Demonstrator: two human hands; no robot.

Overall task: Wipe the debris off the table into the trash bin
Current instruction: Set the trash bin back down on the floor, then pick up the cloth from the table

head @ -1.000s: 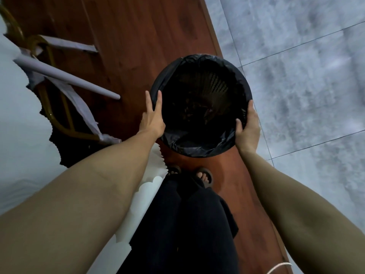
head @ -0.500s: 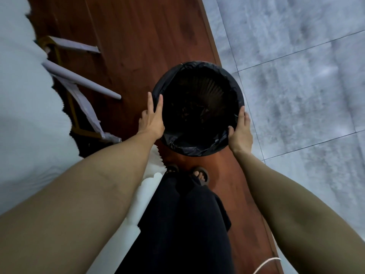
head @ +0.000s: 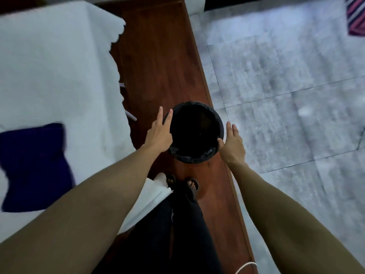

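Observation:
A round black trash bin (head: 197,159) lined with a black bag stands on the red-brown wooden floor strip (head: 162,66), just ahead of my sandalled feet (head: 192,184). Its inside is too dark to see. My left hand (head: 160,133) is at the bin's left rim, fingers straight and spread. My right hand (head: 233,144) is at the right rim, thumb near the liner and fingers stretched out away from it. Neither hand wraps the bin. The table (head: 49,66) under a white scalloped cloth fills the left, and a dark blue cloth (head: 33,167) lies on it.
Grey floor tiles (head: 286,95) spread to the right of the wooden strip. A striped object (head: 356,14) shows at the top right corner. A white cable (head: 246,266) curves at the bottom edge. The tablecloth hangs down beside my left leg.
The bin now looks smaller and farther below me. Both hands have loosened from its sides, fingers straightened. The view has pulled back, bringing the tabletop and blue cloth into sight.

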